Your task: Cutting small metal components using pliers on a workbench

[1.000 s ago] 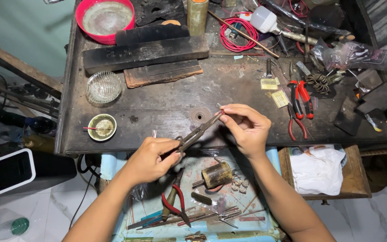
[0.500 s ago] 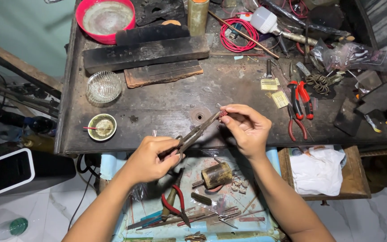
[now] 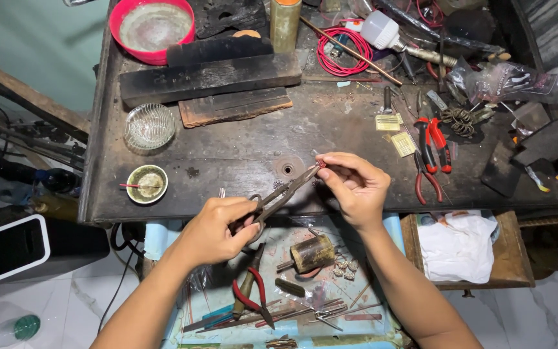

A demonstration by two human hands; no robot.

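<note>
In the head view I saw my left hand [image 3: 217,226] clenched around the looped handles of a pair of slim metal pliers [image 3: 279,199], their long nose slanting up and to the right over the front edge of the dark, scarred workbench [image 3: 240,152]. My right hand [image 3: 356,187] was pinched shut on a tiny piece with a reddish tip [image 3: 322,165], thumb and forefinger holding it right where the nose of the pliers met it; it was too small for me to name. Both hands hovered just above the bench's near edge, over a light blue tray [image 3: 292,323] below that carried red-handled pliers [image 3: 250,294], a stubby brass-coloured cylinder [image 3: 311,253] and loose rods. I judged the little piece to be very light, thin and easy to bend or drop, so it wanted a fingertip pinch close to the working end, with the pliers biting it just beyond the fingers. The pliers themselves looked stiff and light and were best steered from the handle loops, as I had them. Further back on the bench stood a red bowl [image 3: 153,29], a clear ribbed glass dish [image 3: 149,126], a small round tin [image 3: 147,183] with a stick across it, a coil of red wire [image 3: 345,52] and red-handled cutters [image 3: 434,145], all well apart from my hands.
</note>
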